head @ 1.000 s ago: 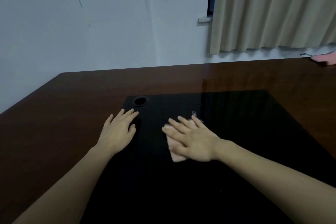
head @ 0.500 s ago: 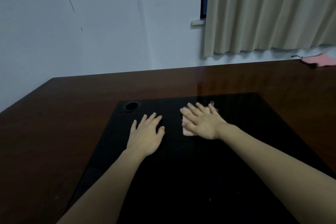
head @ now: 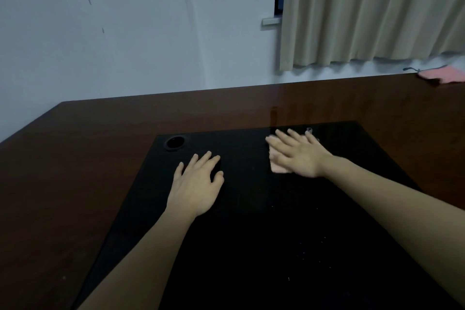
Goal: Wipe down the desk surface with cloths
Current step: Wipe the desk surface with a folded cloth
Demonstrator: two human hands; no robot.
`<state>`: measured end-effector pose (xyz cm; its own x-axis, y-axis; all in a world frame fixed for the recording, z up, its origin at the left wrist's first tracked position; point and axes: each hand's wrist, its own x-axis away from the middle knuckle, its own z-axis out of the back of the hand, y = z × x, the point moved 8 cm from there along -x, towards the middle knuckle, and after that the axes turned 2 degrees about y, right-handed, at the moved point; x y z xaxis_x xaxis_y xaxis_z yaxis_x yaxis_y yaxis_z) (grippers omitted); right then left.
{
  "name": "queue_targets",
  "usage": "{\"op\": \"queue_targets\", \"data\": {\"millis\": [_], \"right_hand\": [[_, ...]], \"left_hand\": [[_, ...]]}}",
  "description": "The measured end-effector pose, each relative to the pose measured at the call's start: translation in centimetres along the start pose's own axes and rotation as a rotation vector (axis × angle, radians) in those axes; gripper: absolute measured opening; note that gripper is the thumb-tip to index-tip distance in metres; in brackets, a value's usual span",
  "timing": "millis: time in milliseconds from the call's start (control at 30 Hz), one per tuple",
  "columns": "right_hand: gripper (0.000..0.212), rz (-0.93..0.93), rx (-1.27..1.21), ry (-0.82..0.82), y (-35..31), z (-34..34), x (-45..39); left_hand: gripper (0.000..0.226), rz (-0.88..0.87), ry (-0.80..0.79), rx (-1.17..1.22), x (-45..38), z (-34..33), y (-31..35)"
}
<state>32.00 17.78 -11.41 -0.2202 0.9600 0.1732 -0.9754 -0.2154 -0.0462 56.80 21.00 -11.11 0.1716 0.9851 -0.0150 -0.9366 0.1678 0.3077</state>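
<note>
A dark brown wooden desk point(head: 75, 184) carries a large black mat point(head: 251, 246) in its middle. My right hand point(head: 299, 155) lies flat with straight fingers on a small pink cloth point(head: 278, 167), pressing it onto the mat near the mat's far edge. Most of the cloth is hidden under the palm. My left hand point(head: 198, 184) rests flat on the mat to the left, fingers spread, holding nothing.
A round black cable hole point(head: 174, 143) sits at the mat's far left corner. A second pink cloth point(head: 442, 75) lies at the desk's far right edge by the wall. Beige curtains point(head: 372, 10) hang behind the desk. Small white specks dot the mat's near right.
My right hand has slid the pink cloth away from me and to the right, up to the mat's far edge. My left hand has shifted right onto the mat.
</note>
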Motion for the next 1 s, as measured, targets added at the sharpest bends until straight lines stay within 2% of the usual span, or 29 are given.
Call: {"op": "queue_targets", "data": {"millis": [167,367,467,567,700,833,900,1000], "right_hand": [[0.063,-0.037,-0.016,-0.007,-0.7,0.0,-2.1],[0.066,0.226,0.017,-0.056,-6.4,-1.4,6.7],[0.072,0.318,-0.023,-0.059,-6.9,-1.9,10.9],[0.074,0.265,-0.019,-0.07,-4.8,-1.6,10.1],[0.062,0.045,0.012,-0.004,0.5,-0.4,4.3],[0.063,-0.094,-0.022,-0.005,2.7,0.0,0.8],[0.064,-0.094,-0.028,-0.017,1.7,-0.2,0.9],[0.063,0.043,0.016,-0.046,-1.8,-0.8,4.1]], "left_hand": [[0.053,0.001,0.014,0.011,0.4,0.3,0.2],[0.053,-0.001,0.013,-0.005,0.2,0.2,0.3],[0.053,-0.004,0.008,-0.008,0.3,0.2,0.2],[0.053,-0.007,0.017,-0.01,0.3,0.2,0.2],[0.053,-0.004,0.026,-0.004,0.2,0.2,0.2],[0.053,0.0,0.028,0.0,0.3,0.3,0.2],[0.053,0.0,0.028,-0.002,0.4,0.3,0.3],[0.053,-0.001,0.024,-0.008,0.5,0.4,0.3]]}}
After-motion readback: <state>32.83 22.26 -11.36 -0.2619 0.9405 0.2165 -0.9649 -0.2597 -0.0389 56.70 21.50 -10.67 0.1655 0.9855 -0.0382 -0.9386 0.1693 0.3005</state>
